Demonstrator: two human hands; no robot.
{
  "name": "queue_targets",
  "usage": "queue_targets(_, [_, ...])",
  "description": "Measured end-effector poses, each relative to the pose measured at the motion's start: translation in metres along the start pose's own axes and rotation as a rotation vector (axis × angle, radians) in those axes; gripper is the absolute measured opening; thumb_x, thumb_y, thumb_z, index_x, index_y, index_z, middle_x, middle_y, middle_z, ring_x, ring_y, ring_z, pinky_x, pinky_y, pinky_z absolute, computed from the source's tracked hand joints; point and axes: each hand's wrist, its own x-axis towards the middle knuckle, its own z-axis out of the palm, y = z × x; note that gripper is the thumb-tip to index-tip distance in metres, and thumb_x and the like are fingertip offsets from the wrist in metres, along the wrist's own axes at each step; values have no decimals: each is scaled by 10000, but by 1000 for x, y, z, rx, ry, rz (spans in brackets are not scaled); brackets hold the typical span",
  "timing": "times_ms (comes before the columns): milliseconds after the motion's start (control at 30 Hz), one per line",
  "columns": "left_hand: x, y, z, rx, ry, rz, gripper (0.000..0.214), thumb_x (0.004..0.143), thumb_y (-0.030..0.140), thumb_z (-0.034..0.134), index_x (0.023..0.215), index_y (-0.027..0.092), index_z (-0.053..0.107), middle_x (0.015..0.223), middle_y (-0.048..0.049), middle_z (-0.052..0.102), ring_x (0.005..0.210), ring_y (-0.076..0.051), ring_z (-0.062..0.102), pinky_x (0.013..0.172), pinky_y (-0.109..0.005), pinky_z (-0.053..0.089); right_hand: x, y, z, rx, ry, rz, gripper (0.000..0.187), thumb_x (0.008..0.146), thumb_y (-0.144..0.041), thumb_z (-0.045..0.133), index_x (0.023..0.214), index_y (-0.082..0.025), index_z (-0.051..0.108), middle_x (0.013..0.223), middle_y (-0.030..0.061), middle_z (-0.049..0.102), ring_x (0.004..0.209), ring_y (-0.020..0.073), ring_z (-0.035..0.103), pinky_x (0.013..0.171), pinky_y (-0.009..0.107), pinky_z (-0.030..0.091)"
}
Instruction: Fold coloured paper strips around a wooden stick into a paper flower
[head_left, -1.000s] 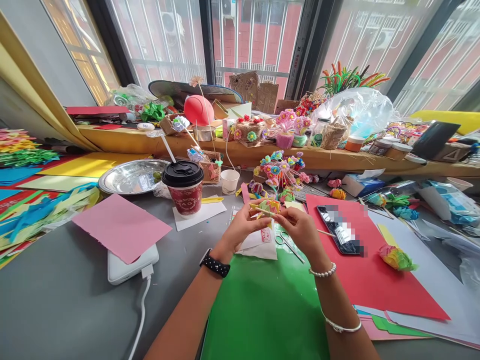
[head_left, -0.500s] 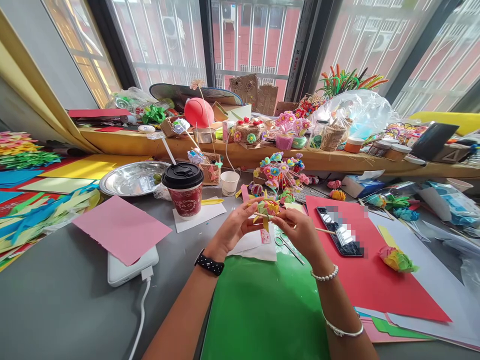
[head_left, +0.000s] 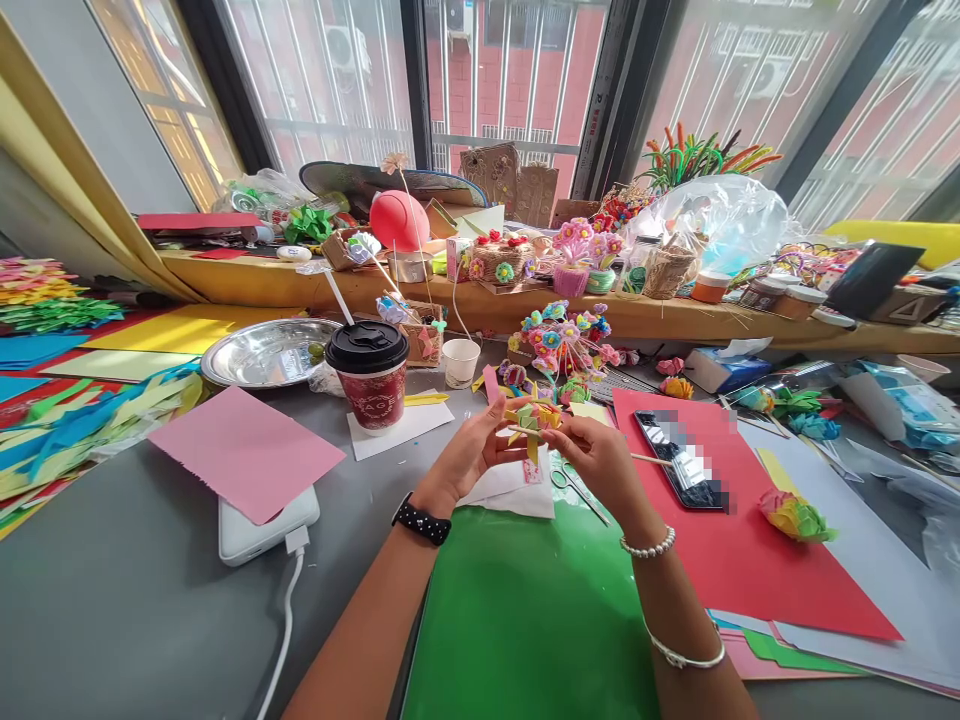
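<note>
A paper flower (head_left: 535,414) with yellow, green and orange petals is held up between my two hands. My left hand (head_left: 469,450) has its fingers closed around the flower's left side. With thumb and fingers pinched, my right hand (head_left: 598,455) grips the thin wooden stick (head_left: 651,459) close to the flower, and the stick's far end sticks out to the right. How the petals are joined to the stick is too small to make out. Below the hands are white paper (head_left: 510,492) and small scissors (head_left: 583,494), at the top edge of a green mat (head_left: 536,620).
A phone (head_left: 679,470) and a finished-looking paper flower (head_left: 795,515) lie on red paper (head_left: 780,590) at right. To the left stand a lidded coffee cup (head_left: 369,385) and a metal plate (head_left: 225,365). Pink paper (head_left: 251,455) covers part of a white power bank (head_left: 262,530).
My left fingers have shifted slightly off the front of the flower, so more of its petals show. My right hand keeps its pinch, almost in the same place.
</note>
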Motion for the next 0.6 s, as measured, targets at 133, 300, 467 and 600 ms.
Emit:
queue_targets(133, [1, -1, -2, -15, 27, -13, 363, 756, 372, 512, 1080, 209, 517, 1083, -77, 571, 822, -179, 606, 759, -313, 464, -1, -2, -2, 18, 9, -40, 349, 764, -464, 470, 579, -174, 530, 561, 8, 517, 542, 127, 431, 495, 230, 318])
queue_targets(300, [2, 1, -1, -200, 3, -127, 403, 773, 437, 448, 1050, 155, 524, 981, -100, 615, 785, -172, 611, 751, -305, 456, -2, -3, -6, 95, 12, -97, 314, 753, -439, 502, 581, -180, 543, 576, 7, 519, 562, 130, 445, 519, 238, 349])
queue_targets(467, [1, -3, -2, -273, -64, -202, 277, 778, 316, 489, 995, 157, 557, 957, -89, 625, 846, -180, 588, 794, -331, 426, -2, -3, -7, 186, -20, -103, 293, 756, -427, 504, 607, -183, 571, 595, 11, 533, 593, 138, 472, 531, 241, 379])
queue_targets(600, [0, -6, -3, -273, -106, -131, 224, 773, 234, 512, 979, 168, 569, 974, -68, 616, 869, -163, 573, 824, -320, 408, -1, -2, -7, 190, -2, -90, 293, 757, -424, 504, 610, -180, 572, 602, 15, 537, 593, 137, 472, 525, 238, 376])
